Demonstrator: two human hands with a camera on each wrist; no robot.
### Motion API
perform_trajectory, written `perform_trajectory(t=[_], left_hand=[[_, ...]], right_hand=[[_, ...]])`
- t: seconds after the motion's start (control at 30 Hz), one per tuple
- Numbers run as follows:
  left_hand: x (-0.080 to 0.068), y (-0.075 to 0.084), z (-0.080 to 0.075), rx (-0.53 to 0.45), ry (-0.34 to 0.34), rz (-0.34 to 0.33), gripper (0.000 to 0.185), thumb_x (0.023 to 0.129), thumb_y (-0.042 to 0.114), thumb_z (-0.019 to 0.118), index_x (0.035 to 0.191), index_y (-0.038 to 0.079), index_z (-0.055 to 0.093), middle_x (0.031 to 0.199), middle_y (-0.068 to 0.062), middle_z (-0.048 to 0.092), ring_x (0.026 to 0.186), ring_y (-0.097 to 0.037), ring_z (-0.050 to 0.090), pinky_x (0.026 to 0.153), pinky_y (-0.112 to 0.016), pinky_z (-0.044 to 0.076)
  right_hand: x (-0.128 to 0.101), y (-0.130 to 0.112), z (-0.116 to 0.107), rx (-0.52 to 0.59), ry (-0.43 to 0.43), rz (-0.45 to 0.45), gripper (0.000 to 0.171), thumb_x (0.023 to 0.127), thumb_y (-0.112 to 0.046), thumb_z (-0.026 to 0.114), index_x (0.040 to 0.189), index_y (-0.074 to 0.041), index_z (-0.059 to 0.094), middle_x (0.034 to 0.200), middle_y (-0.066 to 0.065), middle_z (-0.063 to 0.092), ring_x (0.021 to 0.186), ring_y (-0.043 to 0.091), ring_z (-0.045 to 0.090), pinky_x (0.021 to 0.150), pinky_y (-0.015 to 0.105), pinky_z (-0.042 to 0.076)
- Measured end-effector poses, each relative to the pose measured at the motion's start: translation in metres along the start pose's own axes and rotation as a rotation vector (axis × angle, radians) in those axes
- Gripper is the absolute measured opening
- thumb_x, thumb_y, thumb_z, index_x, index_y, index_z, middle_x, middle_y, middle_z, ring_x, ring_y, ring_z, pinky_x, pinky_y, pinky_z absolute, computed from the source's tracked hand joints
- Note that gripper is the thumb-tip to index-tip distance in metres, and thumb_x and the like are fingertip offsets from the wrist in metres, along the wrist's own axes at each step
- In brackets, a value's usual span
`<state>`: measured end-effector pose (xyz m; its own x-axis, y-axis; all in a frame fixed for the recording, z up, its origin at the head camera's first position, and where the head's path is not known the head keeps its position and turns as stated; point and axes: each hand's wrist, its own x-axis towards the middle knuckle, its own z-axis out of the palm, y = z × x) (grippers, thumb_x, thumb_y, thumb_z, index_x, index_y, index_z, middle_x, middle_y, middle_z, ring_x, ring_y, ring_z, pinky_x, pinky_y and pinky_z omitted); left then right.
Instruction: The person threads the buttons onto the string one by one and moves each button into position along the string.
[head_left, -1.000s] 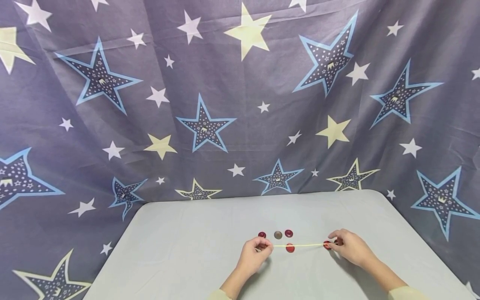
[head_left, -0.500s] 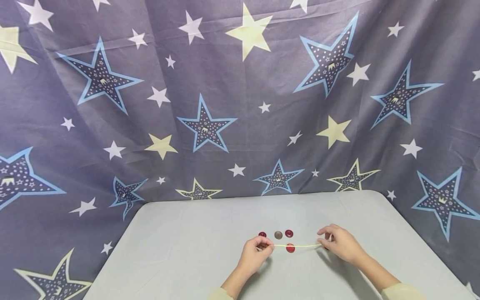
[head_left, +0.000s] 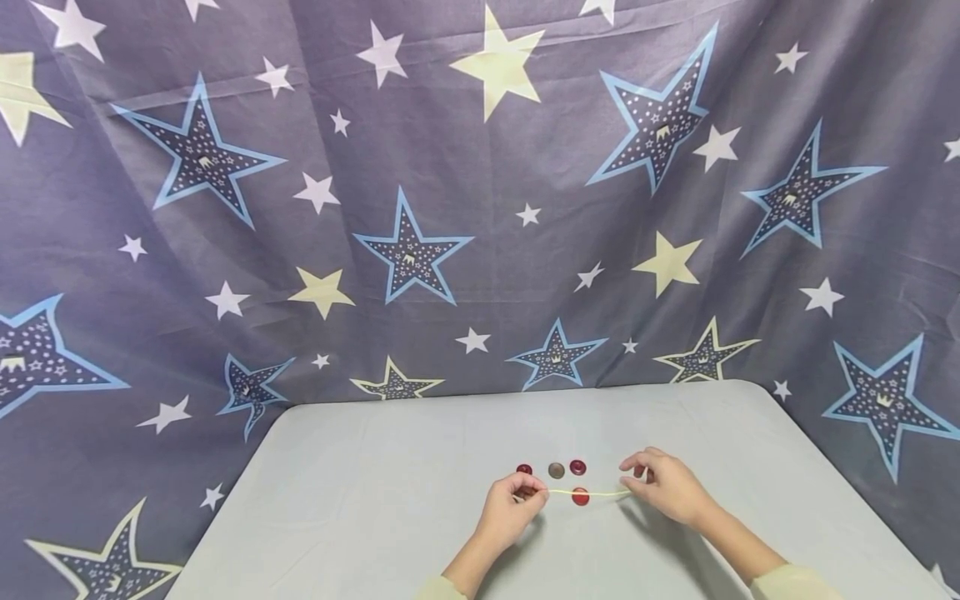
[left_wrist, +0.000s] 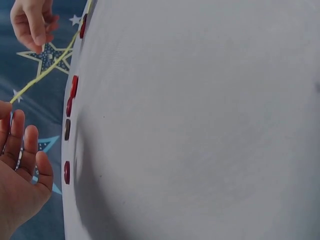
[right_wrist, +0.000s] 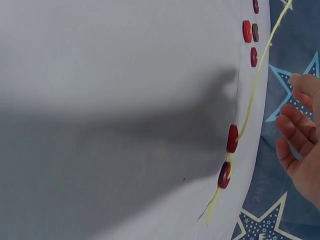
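Note:
A thin yellow cord (head_left: 588, 493) stretches across the pale table (head_left: 360, 508). My left hand (head_left: 528, 492) pinches its left end, the other fingers loosely spread in the left wrist view (left_wrist: 20, 170). My right hand (head_left: 628, 485) hovers at the cord's right part with relaxed fingers (right_wrist: 292, 122), and a gap shows between them and the cord (right_wrist: 252, 80). Two red buttons (right_wrist: 232, 138) (right_wrist: 224, 175) are threaded on the cord near its free end and rest on the table; the head view hides them behind the right hand. A loose red button (head_left: 580, 497) lies under the cord.
Three loose buttons lie in a row behind the cord: dark red (head_left: 524, 469), brown (head_left: 556, 470), dark red (head_left: 577, 467). A star-patterned blue cloth (head_left: 480, 208) hangs behind and around the table. The table's right edge (head_left: 840, 475) runs close to the right forearm.
My right hand has moved left along the cord, away from the two threaded buttons it was touching. The taut span of cord is shorter. My left hand has stayed put.

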<state>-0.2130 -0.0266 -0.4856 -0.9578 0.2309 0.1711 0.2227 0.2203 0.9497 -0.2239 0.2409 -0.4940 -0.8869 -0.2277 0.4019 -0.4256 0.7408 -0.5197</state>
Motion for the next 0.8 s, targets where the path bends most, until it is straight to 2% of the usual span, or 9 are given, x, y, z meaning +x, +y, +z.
perform_trajectory(t=[0.57,0.8], left_hand=[[-0.001,-0.001,0.002,-0.003,-0.004,0.01,0.007,0.081,0.002,0.065,0.084,-0.005,0.065,0.078,-0.015,0.064,0.067,-0.002,0.05,0.065,-0.017,0.043],[0.0,-0.002,0.003,-0.012,-0.009,0.007,0.008,0.08,0.001,0.064,0.084,-0.006,0.065,0.078,-0.017,0.064,0.067,-0.003,0.05,0.066,-0.018,0.044]], right_hand=[[0.007,-0.016,0.012,0.057,-0.058,-0.046,0.014,0.079,-0.017,0.072,0.089,-0.007,0.068,0.075,-0.009,0.055,0.062,-0.004,0.043,0.056,0.019,0.04],[0.011,-0.026,0.019,0.065,-0.07,-0.051,0.013,0.079,-0.017,0.072,0.089,-0.009,0.068,0.077,-0.004,0.058,0.062,0.005,0.049,0.057,0.019,0.041]])
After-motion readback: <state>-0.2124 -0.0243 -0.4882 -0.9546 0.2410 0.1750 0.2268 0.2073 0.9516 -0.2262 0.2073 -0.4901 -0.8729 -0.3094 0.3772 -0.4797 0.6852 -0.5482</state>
